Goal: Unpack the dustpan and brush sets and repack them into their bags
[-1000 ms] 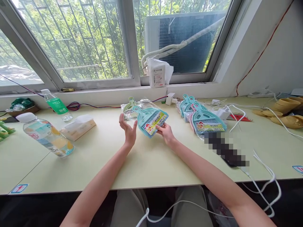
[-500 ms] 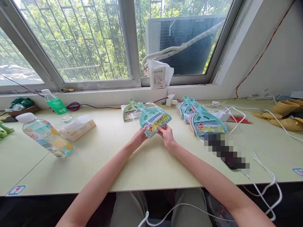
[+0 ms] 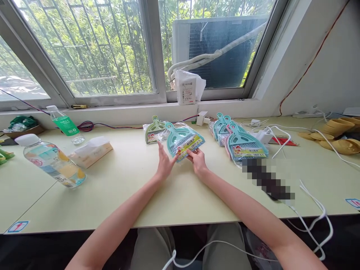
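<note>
Our right grip (image 3: 198, 161) clamps the bagged teal dustpan (image 3: 177, 133) low, brush (image 3: 182, 140) nested inside; left grip (image 3: 165, 164) spread apart by its lower-left edge.

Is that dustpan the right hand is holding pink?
No, the dustpan held by the right hand is light blue-green, with a yellow label on its front.

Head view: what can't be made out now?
All head view:
- Right hand: some fingers behind held dustpan.
- Left hand: overlap hides whether its thumb touches that.
- Pink dustpan: mostly under blue dustpan.
- Dark item: pixelated patch over it.
- Green item: cut by left edge.
</note>
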The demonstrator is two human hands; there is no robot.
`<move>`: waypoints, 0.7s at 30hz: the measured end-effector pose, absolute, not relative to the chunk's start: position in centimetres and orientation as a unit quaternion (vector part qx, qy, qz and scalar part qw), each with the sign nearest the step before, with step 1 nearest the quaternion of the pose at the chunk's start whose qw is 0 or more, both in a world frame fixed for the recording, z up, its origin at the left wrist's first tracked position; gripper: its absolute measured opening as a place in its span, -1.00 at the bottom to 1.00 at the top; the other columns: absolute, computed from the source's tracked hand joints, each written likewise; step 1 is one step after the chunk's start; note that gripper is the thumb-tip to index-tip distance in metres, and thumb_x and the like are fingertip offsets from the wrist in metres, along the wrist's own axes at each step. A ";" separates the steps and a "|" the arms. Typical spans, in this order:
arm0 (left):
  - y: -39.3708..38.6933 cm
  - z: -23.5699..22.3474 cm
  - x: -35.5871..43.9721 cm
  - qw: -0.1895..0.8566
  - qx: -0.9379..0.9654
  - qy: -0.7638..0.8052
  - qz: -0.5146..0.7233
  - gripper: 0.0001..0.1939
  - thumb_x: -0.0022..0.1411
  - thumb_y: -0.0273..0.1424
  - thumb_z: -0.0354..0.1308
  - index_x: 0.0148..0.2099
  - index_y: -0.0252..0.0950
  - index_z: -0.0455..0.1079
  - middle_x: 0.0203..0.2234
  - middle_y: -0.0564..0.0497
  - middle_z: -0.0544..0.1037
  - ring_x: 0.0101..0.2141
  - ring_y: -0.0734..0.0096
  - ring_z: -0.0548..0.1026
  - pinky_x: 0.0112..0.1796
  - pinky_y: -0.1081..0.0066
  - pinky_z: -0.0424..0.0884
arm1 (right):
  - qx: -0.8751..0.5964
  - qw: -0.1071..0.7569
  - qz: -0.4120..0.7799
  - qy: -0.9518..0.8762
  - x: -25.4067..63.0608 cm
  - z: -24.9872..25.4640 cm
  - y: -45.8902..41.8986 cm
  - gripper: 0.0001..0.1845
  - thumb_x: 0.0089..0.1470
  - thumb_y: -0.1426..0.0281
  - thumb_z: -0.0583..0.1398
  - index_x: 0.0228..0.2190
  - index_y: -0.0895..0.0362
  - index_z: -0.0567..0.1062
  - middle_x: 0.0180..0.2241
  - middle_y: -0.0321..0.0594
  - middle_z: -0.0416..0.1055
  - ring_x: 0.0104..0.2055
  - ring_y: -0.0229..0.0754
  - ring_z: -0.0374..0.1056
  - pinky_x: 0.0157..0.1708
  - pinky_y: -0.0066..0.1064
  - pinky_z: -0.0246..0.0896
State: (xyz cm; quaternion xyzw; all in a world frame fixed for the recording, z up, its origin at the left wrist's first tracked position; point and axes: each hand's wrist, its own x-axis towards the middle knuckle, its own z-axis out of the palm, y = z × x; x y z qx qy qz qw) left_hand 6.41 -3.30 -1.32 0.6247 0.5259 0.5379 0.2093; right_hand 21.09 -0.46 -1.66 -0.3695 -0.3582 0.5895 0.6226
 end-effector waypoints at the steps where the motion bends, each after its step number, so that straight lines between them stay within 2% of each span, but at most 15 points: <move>1: -3.5 -1.1 6.4 0.119 0.639 0.543 0.532 0.10 0.13 -0.24 0.23 0.37 -0.14 -0.57 0.35 -0.20 -0.39 0.32 0.03 -0.31 0.25 -0.02 -0.19 | -0.369 0.621 0.590 -0.360 21.0 -1.7 -0.5 -0.66 -0.18 0.35 0.36 -0.32 0.09 0.40 -0.22 -0.19 0.51 -0.16 -0.09 0.47 -0.14 -0.22 0.48; 2: -3.7 -0.8 6.4 0.041 0.658 0.551 0.512 0.04 0.16 -0.28 0.20 0.38 -0.13 -0.53 0.35 -0.17 -0.43 0.32 0.05 -0.38 0.24 -0.05 -0.24 | -0.368 0.620 0.592 -0.361 21.0 -1.7 -0.5 -0.66 -0.18 0.35 0.36 -0.32 0.09 0.40 -0.22 -0.19 0.51 -0.16 -0.10 0.47 -0.14 -0.22 0.48; 4: -4.1 -0.4 6.3 -0.063 0.713 0.541 0.442 -0.16 0.23 -0.41 0.09 0.39 -0.08 -0.33 0.36 -0.11 -0.34 0.32 0.09 -0.39 0.23 -0.10 -0.27 | -0.364 0.616 0.599 -0.360 20.8 -1.8 -0.6 -0.65 -0.18 0.36 0.36 -0.31 0.10 0.40 -0.23 -0.20 0.51 -0.16 -0.11 0.47 -0.14 -0.23 0.47; 7: -4.5 -0.2 6.3 -0.117 0.783 0.503 0.346 -0.37 0.25 -0.60 -0.09 0.31 -0.04 0.03 0.34 -0.04 -0.06 0.33 0.15 -0.20 0.23 -0.13 -0.23 | -0.356 0.611 0.610 -0.357 20.6 -1.8 -0.9 -0.64 -0.20 0.38 0.36 -0.30 0.11 0.41 -0.26 -0.21 0.52 -0.18 -0.13 0.47 -0.13 -0.24 0.46; 10: -4.4 -0.4 6.3 -0.134 0.813 0.471 0.314 -0.44 0.22 -0.65 -0.11 0.19 -0.10 0.24 0.30 -0.04 0.07 0.31 0.16 -0.10 0.23 -0.12 -0.22 | -0.352 0.601 0.614 -0.373 20.4 -1.7 -1.0 -0.64 -0.19 0.38 0.36 -0.29 0.12 0.42 -0.26 -0.21 0.53 -0.21 -0.17 0.47 -0.15 -0.27 0.46; 16: -4.5 0.2 6.4 -0.163 0.804 0.479 0.312 -0.54 0.20 -0.60 -0.07 0.10 -0.18 0.33 0.26 -0.08 0.17 0.28 0.10 0.03 0.23 -0.13 -0.20 | -0.369 0.551 0.618 -0.423 20.2 -1.4 -1.3 -0.65 -0.19 0.40 0.35 -0.28 0.13 0.44 -0.28 -0.20 0.53 -0.27 -0.19 0.48 -0.23 -0.32 0.46; 19: -4.6 0.6 6.3 -0.181 0.788 0.524 0.267 -0.55 0.21 -0.58 -0.07 0.13 -0.22 0.31 0.19 -0.16 0.26 0.17 0.04 0.21 0.15 -0.06 0.08 | -0.381 0.513 0.617 -0.460 19.8 -1.5 -1.6 -0.63 -0.21 0.42 0.35 -0.26 0.14 0.46 -0.36 -0.22 0.53 -0.33 -0.19 0.47 -0.30 -0.32 0.46; 21: -4.6 0.9 6.1 -0.179 0.776 0.563 0.222 -0.54 0.24 -0.55 -0.08 0.17 -0.26 0.27 0.07 -0.22 0.36 0.04 0.07 0.35 -0.02 0.10 0.32 | -0.375 0.483 0.627 -0.482 19.6 -1.5 -1.9 -0.64 -0.21 0.43 0.35 -0.27 0.16 0.46 -0.40 -0.23 0.53 -0.36 -0.18 0.47 -0.33 -0.32 0.46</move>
